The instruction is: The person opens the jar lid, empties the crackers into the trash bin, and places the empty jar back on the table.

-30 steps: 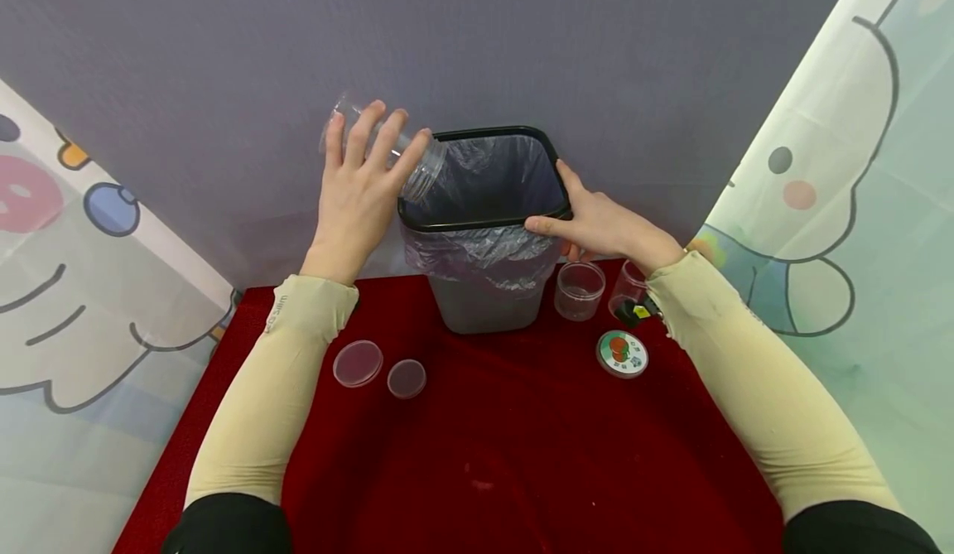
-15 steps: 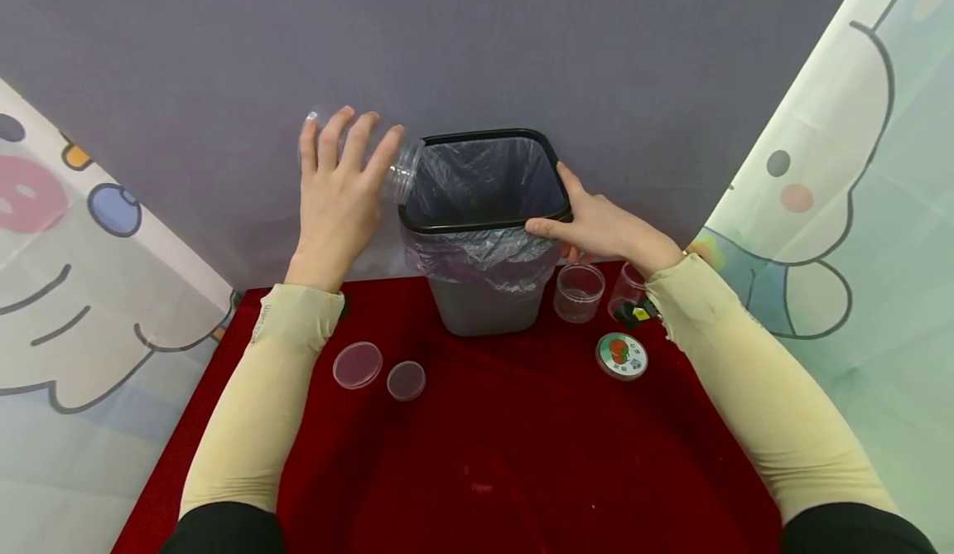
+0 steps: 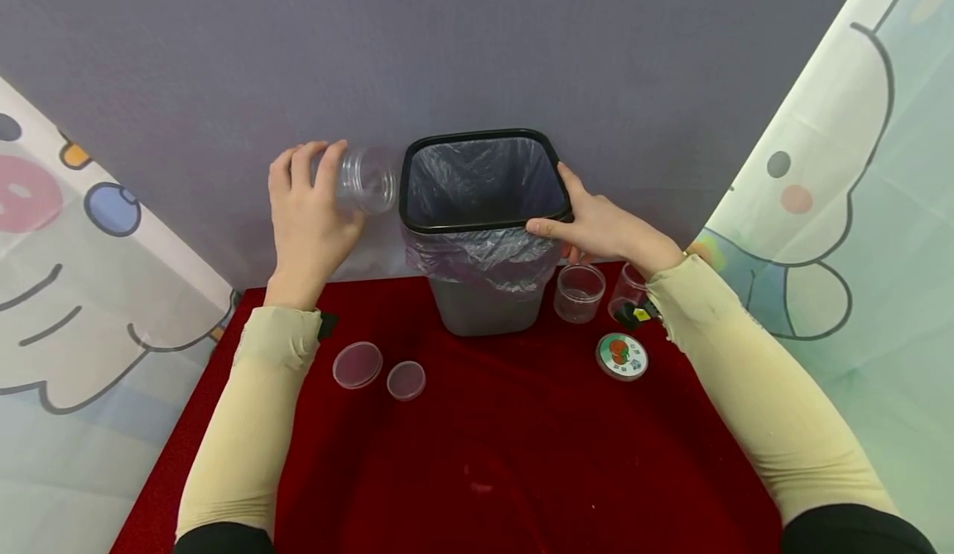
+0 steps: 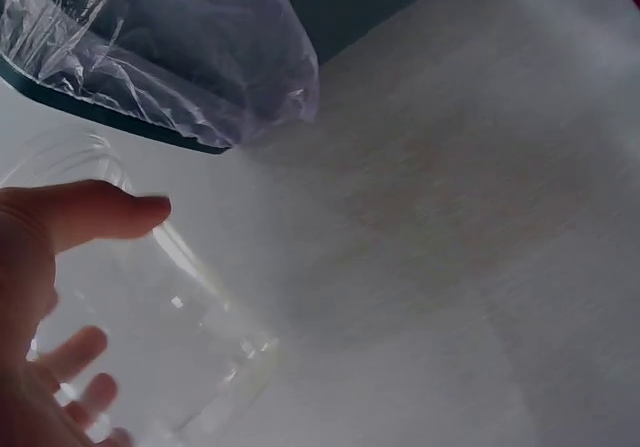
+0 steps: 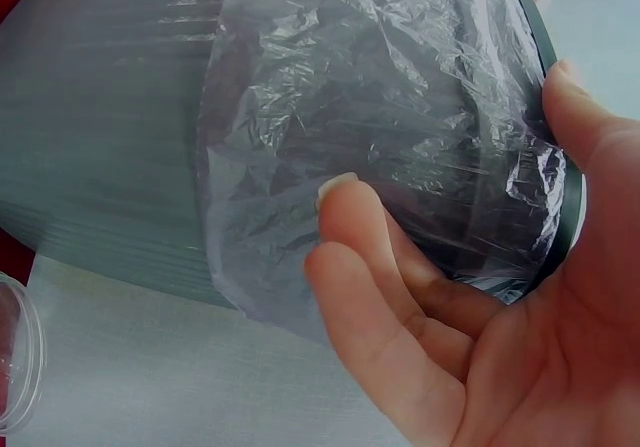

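My left hand [image 3: 309, 223] grips a clear plastic jar [image 3: 368, 180], tipped on its side with its open mouth facing the trash can [image 3: 488, 304]. The jar's threaded neck is just left of the can's black rim [image 3: 477, 228]. In the left wrist view the thumb and fingers wrap the see-through jar [image 4: 190, 317], and nothing shows inside it. My right hand [image 3: 599, 221] holds the can's right front corner, thumb over the rim. Its other fingers lie along the outside, against the folded-over plastic bag [image 5: 290, 137]. The can stands upright on the red cloth.
Two clear jars [image 3: 579, 293] stand right of the can, the farther one partly behind the right wrist. A lid with a tomato label [image 3: 622, 356] lies before them. Two clear lids [image 3: 358, 365] lie at front left. A grey wall [image 3: 477, 40] rises close behind.
My left hand has moved left and down, drawing the jar from over the can's rim to beside it. The jar has gone from mouth-down to nearly level. The right hand has kept its hold.
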Tool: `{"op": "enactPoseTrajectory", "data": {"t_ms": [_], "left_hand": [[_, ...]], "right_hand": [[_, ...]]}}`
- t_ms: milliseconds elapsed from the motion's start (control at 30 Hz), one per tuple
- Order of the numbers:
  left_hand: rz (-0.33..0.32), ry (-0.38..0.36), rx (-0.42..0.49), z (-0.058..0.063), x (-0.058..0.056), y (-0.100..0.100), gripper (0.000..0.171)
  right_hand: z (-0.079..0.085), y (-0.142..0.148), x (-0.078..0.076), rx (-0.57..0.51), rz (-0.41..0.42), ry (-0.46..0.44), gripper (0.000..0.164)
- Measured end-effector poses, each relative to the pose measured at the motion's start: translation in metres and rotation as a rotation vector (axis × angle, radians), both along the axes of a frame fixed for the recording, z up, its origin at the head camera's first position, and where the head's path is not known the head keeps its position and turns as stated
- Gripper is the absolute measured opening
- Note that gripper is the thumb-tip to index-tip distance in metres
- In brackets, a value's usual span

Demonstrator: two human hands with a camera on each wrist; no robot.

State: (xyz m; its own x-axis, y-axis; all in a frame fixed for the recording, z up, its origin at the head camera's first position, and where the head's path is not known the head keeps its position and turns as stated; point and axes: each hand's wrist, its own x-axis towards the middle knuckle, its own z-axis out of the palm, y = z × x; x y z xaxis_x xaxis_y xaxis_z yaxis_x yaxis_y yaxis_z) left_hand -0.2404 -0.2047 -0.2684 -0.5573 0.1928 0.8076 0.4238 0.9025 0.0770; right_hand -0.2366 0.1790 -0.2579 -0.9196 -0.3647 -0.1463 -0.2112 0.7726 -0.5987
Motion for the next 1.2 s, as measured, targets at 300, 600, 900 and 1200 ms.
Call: {"op": "enactPoseTrajectory", "data": {"t_ms": [300,600,900,1200], "left_hand": [[0.014,-0.265,0.242,-0.023,0.003,-0.018,0.089],[0.004,-0.469,0.347,-0.058,0.000,-0.030,0.098],[-0.060,-0.582,0.468,-0.099,-0.003,-0.035,0.094],[-0.100,-0.711,0.538,-0.136,0.000,-0.034,0.099]], "right_hand": [[-0.003,0.001,-0.004,-0.027,-0.011,-0.003,0.117],[-0.005,0.001,-0.006,-0.029,-0.004,0.004,0.117],[-0.005,0.001,-0.005,-0.023,-0.010,0.012,0.116],[-0.004,0.001,-0.003,-0.016,-0.007,0.012,0.115]]}}
